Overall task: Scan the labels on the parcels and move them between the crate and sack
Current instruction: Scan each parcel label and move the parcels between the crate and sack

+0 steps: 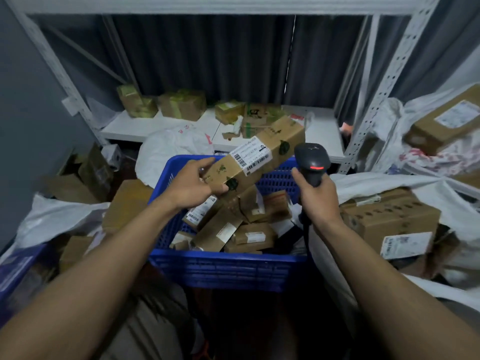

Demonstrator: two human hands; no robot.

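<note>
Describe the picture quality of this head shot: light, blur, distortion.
Head view: dim, bluish light with no hard shadows; the wide lens bows the shelf upright and stretches the bottom corners; the label on the box is sharp enough to show barcodes, though its small print is soft; the scanner shows a red glow; parcels in the sack at the right edge look smeared.
</note>
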